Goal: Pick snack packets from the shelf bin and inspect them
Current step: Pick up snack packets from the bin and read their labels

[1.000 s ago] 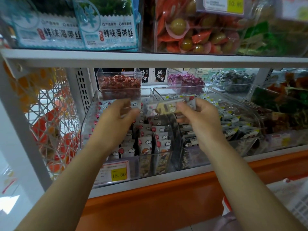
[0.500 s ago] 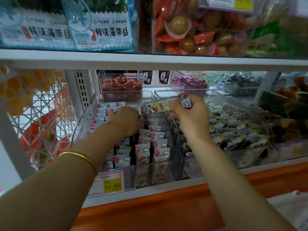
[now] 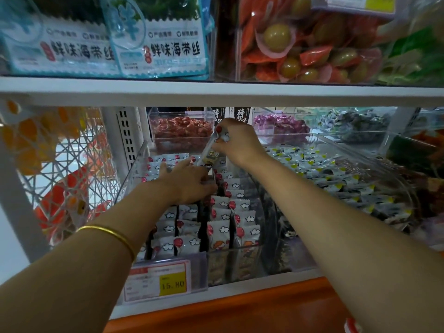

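A clear shelf bin [image 3: 134, 174] holds several rows of white snack packets [image 3: 218, 233] printed with red balloons and clouds. My right hand [image 3: 237, 143] is raised over the back of the bin and grips one such packet [image 3: 211, 152], which hangs tilted with its lower end pointing down at the rows. My left hand [image 3: 185, 181] reaches into the bin just below that packet. Its fingers lie on the packets at the back; their tips are partly hidden, so I cannot tell whether they hold anything.
A yellow price tag [image 3: 173, 283] reading 15.80 sits on the bin's front. To the right, another clear bin [image 3: 348, 181] holds dark packets with yellow corners. Candy boxes [image 3: 180, 131] stand behind. The upper shelf edge [image 3: 216, 94] hangs close above. A white wire rack [image 3: 60, 169] stands at left.
My right hand has risen toward the back and turned the packet from lying flat to hanging tilted. My left hand has pushed deeper into the bin, and the view has moved closer.
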